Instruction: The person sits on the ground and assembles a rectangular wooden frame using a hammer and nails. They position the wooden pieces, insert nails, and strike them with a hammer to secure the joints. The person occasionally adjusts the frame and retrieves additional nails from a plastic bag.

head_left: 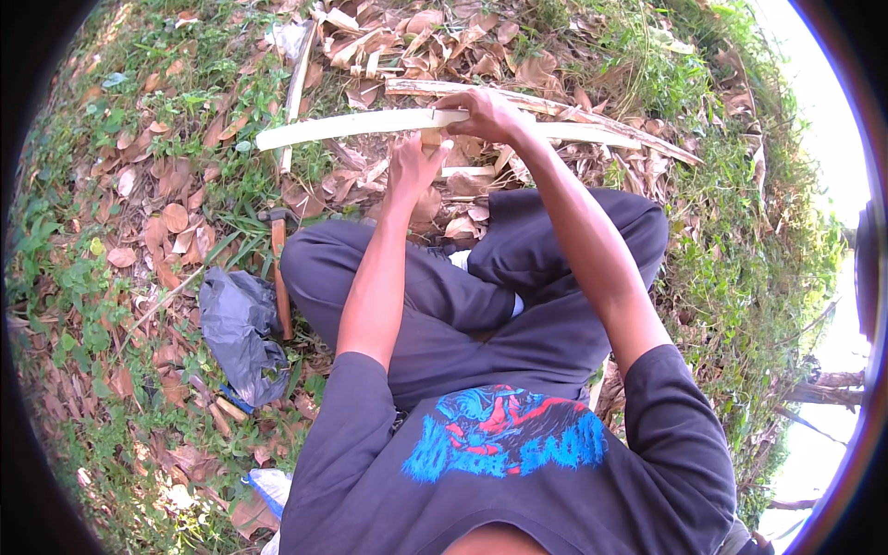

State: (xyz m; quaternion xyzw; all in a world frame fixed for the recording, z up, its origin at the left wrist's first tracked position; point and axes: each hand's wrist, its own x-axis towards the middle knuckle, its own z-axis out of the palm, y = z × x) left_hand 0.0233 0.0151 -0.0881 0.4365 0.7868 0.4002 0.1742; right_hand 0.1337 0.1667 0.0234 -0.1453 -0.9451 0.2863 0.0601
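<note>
Closest to me I see a dark shirt [499, 472] with a blue and red print, and below it crossed legs in dark trousers [481, 296]; I sit straight on the ground [120, 305], outdoors, with no raised surface under the work. The ground is a mat of dry brown leaves mixed with green weeds and grass. Just beside my left knee lies a hammer [277, 268] with a reddish wooden handle, its head pointing away from me, and next to it a crumpled grey plastic bag [239, 331]. A scrap of pale blue and white plastic [271, 486] shows low at my left side.

Both forearms reach forward over my legs. My left hand [413, 166] is curled around a short piece of wood just under the long strip; I cannot tell exactly what that piece is. My right hand [488, 113] is closed over the top of a long pale strip of split wood [356, 125], which runs crosswise in front of me, held above the leaves. Beyond it lie more pale split strips [610, 125] and a heap of dry leaves [416, 42]. To my right, tall grass [740, 231] climbs toward bright, washed-out light.
</note>
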